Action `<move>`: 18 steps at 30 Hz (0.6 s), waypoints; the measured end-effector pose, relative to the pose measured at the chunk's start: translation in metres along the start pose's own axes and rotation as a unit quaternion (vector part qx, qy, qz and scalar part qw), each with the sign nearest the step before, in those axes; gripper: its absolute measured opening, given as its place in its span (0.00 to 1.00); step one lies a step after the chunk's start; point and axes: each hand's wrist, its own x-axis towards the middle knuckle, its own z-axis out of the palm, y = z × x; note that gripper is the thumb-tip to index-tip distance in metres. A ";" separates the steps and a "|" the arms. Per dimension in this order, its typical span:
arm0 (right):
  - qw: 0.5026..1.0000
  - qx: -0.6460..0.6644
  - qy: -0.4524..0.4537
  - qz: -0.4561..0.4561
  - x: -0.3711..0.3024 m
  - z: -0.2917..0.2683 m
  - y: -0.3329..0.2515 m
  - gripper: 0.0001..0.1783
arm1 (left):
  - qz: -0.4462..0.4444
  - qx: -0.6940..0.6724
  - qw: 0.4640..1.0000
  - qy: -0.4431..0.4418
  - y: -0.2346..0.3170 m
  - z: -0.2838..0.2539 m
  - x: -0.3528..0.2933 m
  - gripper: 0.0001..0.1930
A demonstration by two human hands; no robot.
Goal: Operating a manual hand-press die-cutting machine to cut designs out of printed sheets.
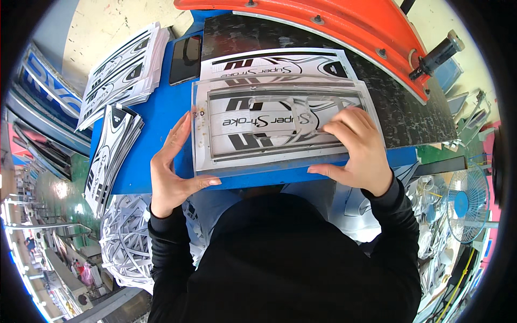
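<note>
A clear plastic plate with a dark rectangular frame [212,126], apparently a cutting die, lies over a printed white sheet [258,62] with black and grey graphics. My left hand [171,167] spans the plate's near left corner. Its fingers run straight along the left edge and its thumb rests by the front edge. Over the right part of the plate, my right hand [358,142] has its fingers curled at a clear oval opening, with the thumb at the front edge. The undersides of the fingers are hidden.
Stacked printed sheets [121,70] and a pile of narrower printed pieces [110,153] lie left on the blue table [148,129]. A black phone [186,59] is nearby. An orange machine beam [344,27] crosses behind a dark board [414,124]. White scrap strips [126,237] fill the lower left.
</note>
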 end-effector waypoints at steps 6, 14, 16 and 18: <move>0.995 0.024 0.091 -0.006 0.000 0.007 -0.001 0.36 | -0.069 0.084 0.994 0.019 0.016 0.007 -0.001 0.64; 0.995 0.005 0.097 0.017 -0.004 0.003 0.000 0.39 | 0.046 0.366 0.929 -0.019 0.021 0.009 -0.008 0.47; 0.994 0.010 0.104 0.024 -0.005 0.000 0.001 0.39 | 0.080 0.449 0.889 -0.025 0.024 0.012 -0.008 0.44; 0.993 0.016 0.111 0.029 -0.007 -0.002 0.004 0.39 | 0.079 0.454 0.887 -0.026 0.029 0.013 -0.006 0.43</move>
